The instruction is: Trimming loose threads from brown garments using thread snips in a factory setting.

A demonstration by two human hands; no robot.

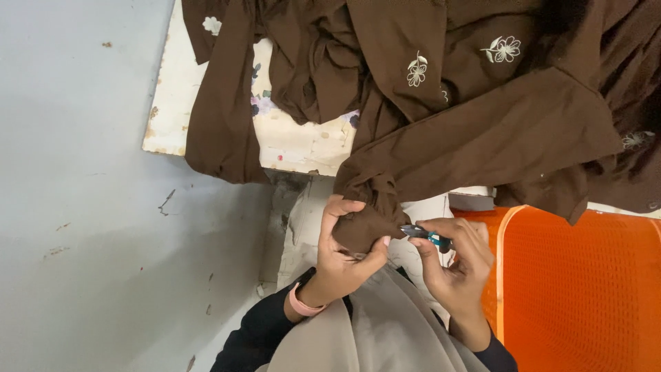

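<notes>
Across the worktop (303,141) in front of me, the big brown garment (482,117) is lying in loose folds, spilling over the worn, pale edge and hanging down toward my lap. Small cream flowers are showing on its cloth near the top. To my right, an orange mesh basket (585,289) is standing just beside my right arm, and grey floor (82,207) is filling the left side.

One sleeve end (365,220) of the garment is drooping off the worktop edge straight into my hands. My left hand (341,258) is closing around that bunched sleeve end, thumb on the near side and fingers curling over the top, pinching the cloth tight; a pink band is sitting on that wrist. My right hand (454,265) is coming in from the right, palm turned toward me, fingers gripping a small thread snipper (423,235) with a teal handle. Its dark tip is pointing left and nearly touching the sleeve end just beside my left thumb. The two hands are working close together, almost touching.
</notes>
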